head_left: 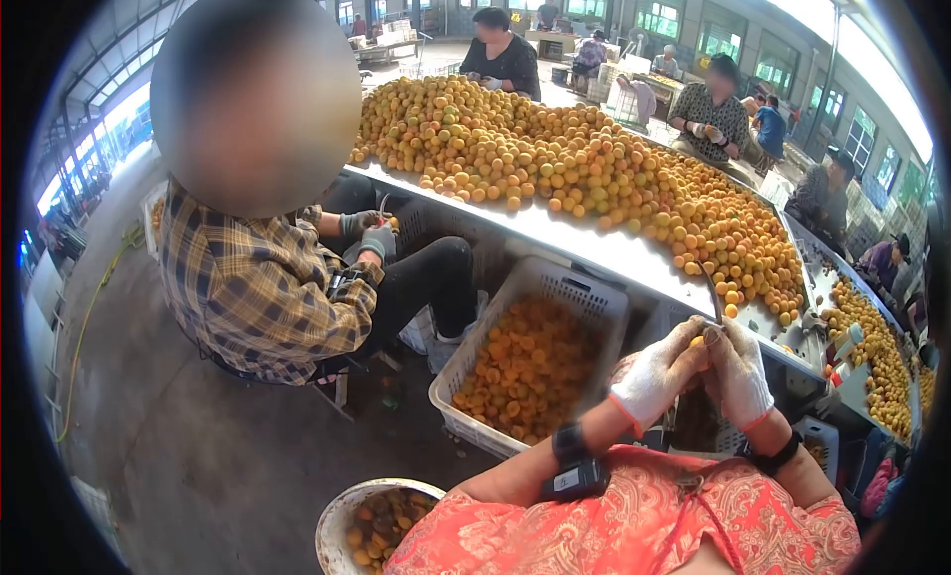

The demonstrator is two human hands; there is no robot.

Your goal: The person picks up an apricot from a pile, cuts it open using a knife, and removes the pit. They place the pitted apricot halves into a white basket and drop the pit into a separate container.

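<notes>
In the head view, my hands meet at the edge of a metal table point(649, 268), both in white gloves. My left hand point(654, 379) is closed on a small orange apricot point(698, 341), mostly hidden by the fingers. Against it, my right hand point(741, 379) is closed around a knife; its thin, dark curved blade point(712, 290) points up, and the handle is hidden. A long heap of apricots point(555, 159) covers much of the table beyond my hands. Below and left of them stands a pale plastic crate point(616, 327) holding orange fruit pieces.
A white bucket point(332, 535) with darker fruit stands by my lap. Close on the left sits a co-worker in a plaid shirt point(248, 288), gloved hands around a small tool. Several people work across the table. More apricots point(877, 352) lie on another table at right.
</notes>
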